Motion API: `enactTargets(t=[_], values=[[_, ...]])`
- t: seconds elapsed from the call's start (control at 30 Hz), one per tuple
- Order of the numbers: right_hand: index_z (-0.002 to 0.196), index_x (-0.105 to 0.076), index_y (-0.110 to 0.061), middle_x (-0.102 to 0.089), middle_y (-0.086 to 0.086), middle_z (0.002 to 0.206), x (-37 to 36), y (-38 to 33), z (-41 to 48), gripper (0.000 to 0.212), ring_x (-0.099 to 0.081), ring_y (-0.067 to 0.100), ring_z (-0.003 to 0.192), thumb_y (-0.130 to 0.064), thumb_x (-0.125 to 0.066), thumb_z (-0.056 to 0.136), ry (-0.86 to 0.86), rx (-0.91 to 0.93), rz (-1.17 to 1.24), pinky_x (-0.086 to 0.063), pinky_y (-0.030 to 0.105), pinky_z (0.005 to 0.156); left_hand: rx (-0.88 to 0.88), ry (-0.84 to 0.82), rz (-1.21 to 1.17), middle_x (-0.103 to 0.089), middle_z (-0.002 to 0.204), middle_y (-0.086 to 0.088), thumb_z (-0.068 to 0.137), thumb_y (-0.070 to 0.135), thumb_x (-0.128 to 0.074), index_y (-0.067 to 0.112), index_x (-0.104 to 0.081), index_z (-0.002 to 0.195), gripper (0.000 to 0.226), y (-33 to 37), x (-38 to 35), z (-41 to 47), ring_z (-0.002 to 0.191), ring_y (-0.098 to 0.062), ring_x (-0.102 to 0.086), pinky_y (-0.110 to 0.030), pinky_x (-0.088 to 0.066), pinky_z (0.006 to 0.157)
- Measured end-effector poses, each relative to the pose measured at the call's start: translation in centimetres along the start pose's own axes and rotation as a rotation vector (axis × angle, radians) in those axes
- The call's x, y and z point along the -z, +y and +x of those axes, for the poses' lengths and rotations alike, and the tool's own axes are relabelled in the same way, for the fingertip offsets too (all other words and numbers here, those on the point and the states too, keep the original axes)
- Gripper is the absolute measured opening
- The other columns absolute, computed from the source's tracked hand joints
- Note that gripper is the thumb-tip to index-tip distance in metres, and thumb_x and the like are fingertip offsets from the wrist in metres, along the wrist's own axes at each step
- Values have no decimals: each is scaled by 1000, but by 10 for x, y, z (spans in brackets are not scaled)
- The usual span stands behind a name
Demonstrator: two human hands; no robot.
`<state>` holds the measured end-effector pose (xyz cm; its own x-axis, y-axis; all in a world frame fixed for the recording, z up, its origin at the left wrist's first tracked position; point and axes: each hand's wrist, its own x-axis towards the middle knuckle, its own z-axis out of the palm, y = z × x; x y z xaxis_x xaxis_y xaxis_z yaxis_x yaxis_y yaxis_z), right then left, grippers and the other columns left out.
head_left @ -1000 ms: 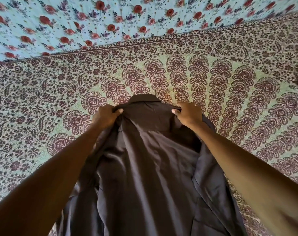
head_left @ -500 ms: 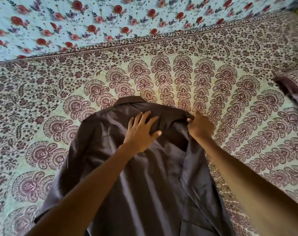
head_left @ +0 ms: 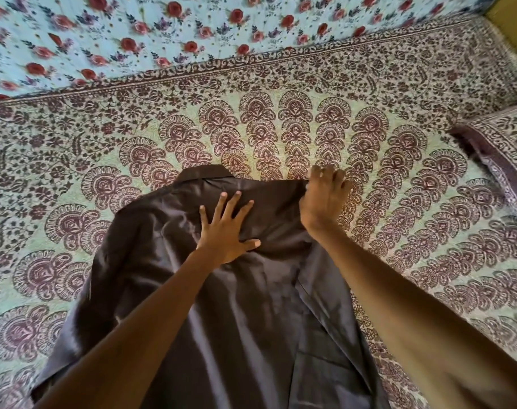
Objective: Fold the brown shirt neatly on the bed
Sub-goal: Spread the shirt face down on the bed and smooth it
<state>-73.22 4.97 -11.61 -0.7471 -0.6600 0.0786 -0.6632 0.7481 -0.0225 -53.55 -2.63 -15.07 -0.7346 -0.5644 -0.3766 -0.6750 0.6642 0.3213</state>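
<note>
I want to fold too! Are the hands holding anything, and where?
The right hand grips the brown shirt by its shoulder; the left hand presses flat below the collar.

Brown shirt [head_left: 251, 320] lies on the patterned bedspread [head_left: 413, 231], collar [head_left: 207, 174] at the far end. Left hand [head_left: 226, 231] lies flat with fingers spread, pressing the upper back just below the collar. Right hand [head_left: 323, 199] has its fingers curled, gripping the shirt's right shoulder edge. Pillow [head_left: 505, 154] at the right edge, floral sheet [head_left: 162, 31] beyond.
</note>
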Motion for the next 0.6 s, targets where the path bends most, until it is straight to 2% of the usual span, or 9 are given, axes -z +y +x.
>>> enactTargets(t=[0.07, 0.1, 0.17, 0.2, 0.27, 0.33, 0.5, 0.53, 0.6], values=[[105, -62, -17, -61, 6, 104, 5, -21, -16, 29, -58, 28, 97, -5, -68, 79, -59, 205, 186, -47, 38, 81, -27, 229, -292, -34, 150, -1, 88, 42, -60, 26, -43, 140, 57, -7, 12, -9, 139, -24, -33, -54, -28, 113], [102, -62, -18, -59, 5, 102, 6, -33, -25, 27, -59, 27, 95, -4, -67, 80, -143, 294, 289, -48, 36, 76, -23, 405, -402, -47, 136, -4, 89, 29, -60, 21, -54, 130, 42, -13, 17, -15, 126, -25, -48, -48, -40, 105], [106, -62, -19, -55, 6, 105, 4, -63, -43, 23, -58, 29, 99, -8, -61, 85, -310, 400, 425, -52, 39, 76, 106, 702, -366, -55, 119, -8, 89, 16, -55, 16, -59, 118, 29, -35, 27, -30, 110, -31, -55, -43, -46, 92], [111, -61, -19, -54, 7, 108, 3, -79, -51, 23, -57, 30, 103, -12, -58, 89, -372, 428, 464, -52, 41, 79, 238, 763, -295, -54, 119, -11, 90, 16, -53, 15, -57, 119, 30, -50, 32, -39, 111, -34, -53, -43, -44, 92], [125, -55, -19, -51, 8, 117, 1, -109, -64, 32, -52, 30, 110, -18, -55, 93, -444, 488, 490, -51, 42, 84, 541, 717, -234, -46, 133, -16, 93, 24, -50, 13, -48, 128, 37, -85, 38, -51, 123, -37, -44, -48, -37, 99], [135, -47, -20, -46, 9, 126, -1, -139, -73, 42, -48, 31, 114, -22, -54, 94, -441, 570, 452, -48, 43, 84, 718, 610, -330, -44, 136, -18, 94, 33, -51, 13, -45, 133, 45, -123, 47, -59, 124, -38, -43, -48, -37, 99], [150, -26, -31, -22, 7, 157, -15, -198, -86, 60, -27, 34, 138, -44, -47, 95, -494, 630, 269, -35, 53, 104, 548, 202, -243, -67, 103, -16, 84, 55, -58, 16, -70, 106, 47, -184, 74, -62, 103, -34, -62, -35, -47, 82], [151, -21, -32, -16, 5, 159, -19, -204, -87, 63, -21, 35, 141, -50, -43, 95, -519, 609, 247, -30, 55, 107, 486, 110, -214, -66, 95, -16, 84, 51, -62, 13, -71, 102, 43, -185, 80, -60, 98, -32, -63, -32, -45, 76], [153, -14, -30, -10, 1, 162, -25, -209, -91, 66, -14, 33, 144, -55, -36, 96, -527, 557, 214, -23, 57, 109, 387, 5, -346, -62, 82, -11, 85, 33, -70, 8, -68, 94, 28, -180, 89, -53, 84, -24, -62, -27, -40, 65]])
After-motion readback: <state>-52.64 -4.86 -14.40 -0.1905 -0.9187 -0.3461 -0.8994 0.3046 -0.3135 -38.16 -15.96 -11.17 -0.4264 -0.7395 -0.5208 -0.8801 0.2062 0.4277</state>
